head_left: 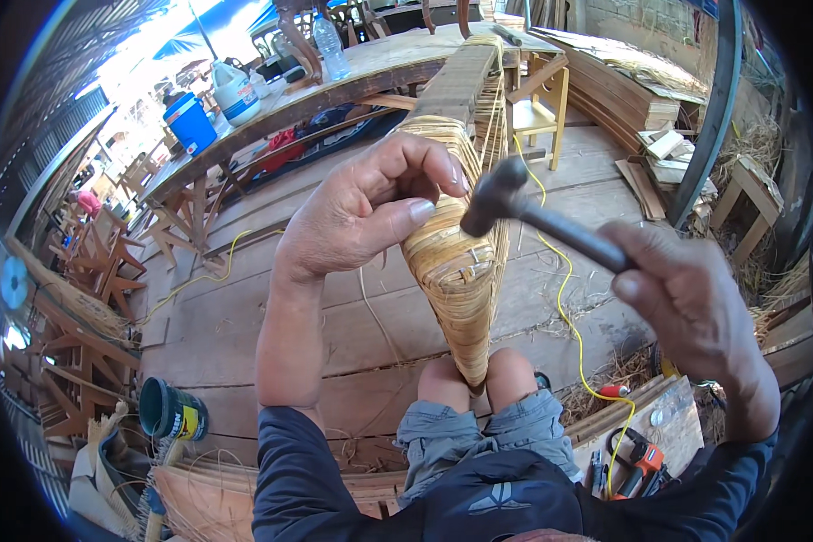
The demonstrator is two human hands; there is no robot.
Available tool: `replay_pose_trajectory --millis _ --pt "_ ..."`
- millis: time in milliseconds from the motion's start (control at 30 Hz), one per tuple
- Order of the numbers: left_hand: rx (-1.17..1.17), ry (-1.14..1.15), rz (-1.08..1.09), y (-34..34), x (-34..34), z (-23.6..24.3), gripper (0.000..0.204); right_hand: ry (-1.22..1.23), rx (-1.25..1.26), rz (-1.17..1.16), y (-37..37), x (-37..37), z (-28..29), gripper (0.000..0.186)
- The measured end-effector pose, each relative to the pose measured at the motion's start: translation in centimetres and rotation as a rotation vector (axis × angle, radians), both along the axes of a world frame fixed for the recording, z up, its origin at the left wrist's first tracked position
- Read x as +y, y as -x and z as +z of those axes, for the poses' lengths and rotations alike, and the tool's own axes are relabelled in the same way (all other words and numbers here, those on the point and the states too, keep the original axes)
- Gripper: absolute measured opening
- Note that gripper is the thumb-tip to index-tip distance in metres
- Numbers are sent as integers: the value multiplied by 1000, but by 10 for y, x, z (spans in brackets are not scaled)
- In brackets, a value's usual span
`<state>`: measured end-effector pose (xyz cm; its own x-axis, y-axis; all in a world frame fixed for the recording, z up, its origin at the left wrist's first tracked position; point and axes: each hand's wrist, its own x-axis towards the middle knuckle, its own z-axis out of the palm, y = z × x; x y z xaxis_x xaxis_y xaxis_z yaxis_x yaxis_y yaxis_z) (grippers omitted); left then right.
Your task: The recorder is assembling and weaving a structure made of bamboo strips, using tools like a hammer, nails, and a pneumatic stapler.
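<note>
A long wooden piece wrapped in pale yellow-tan strips (pixel 456 271) stands in front of me, its narrow lower end between my knees. My left hand (pixel 361 203) is over its left side, fingers curled and the thumb apart from the fingertips; I see nothing between them. With my right hand (pixel 686 294) I grip a hammer (pixel 565 233) by its handle. The dark hammer head is raised beside the wrapped surface, close to my left fingertips. Whether it touches the strips I cannot tell. Behind, a bare wooden board (pixel 456 81) runs from the wrapping toward the table.
A long workbench (pixel 370 77) holds a plastic bottle (pixel 331 50), a white jug (pixel 235 90) and a blue cooler (pixel 190 124). A yellow cord (pixel 565 303) crosses the plank floor. A dark bucket (pixel 170 408) stands left; an orange-and-black tool (pixel 643 459) lies right. Boards (pixel 596 77) are stacked behind.
</note>
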<state>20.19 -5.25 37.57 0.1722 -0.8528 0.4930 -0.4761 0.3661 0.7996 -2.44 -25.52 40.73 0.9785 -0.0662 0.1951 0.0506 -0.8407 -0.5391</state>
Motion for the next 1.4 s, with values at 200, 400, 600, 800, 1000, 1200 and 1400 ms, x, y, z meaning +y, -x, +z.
replay_pose_trajectory --millis 200,400,600,800,1000,1200,1400 --pt "-23 -21 9 4 -3 5 24 -209 -119 -4 1 -4 2 50" --pt "19 59 70 6 -2 1 26 58 120 -54 -4 1 8 38" --pt "101 160 -18 0 -1 -9 28 204 -10 81 -1 -3 0 37" --pt "96 409 14 9 -7 -23 33 100 -77 35 1 -1 5 29" --pt "-42 667 447 43 -7 -61 45 148 -58 24 2 -3 3 29" --pt "87 729 514 59 -24 -85 55 43 -220 91 -2 4 3 32" --pt "94 732 498 58 -21 -83 53 386 -59 83 0 15 13 29"
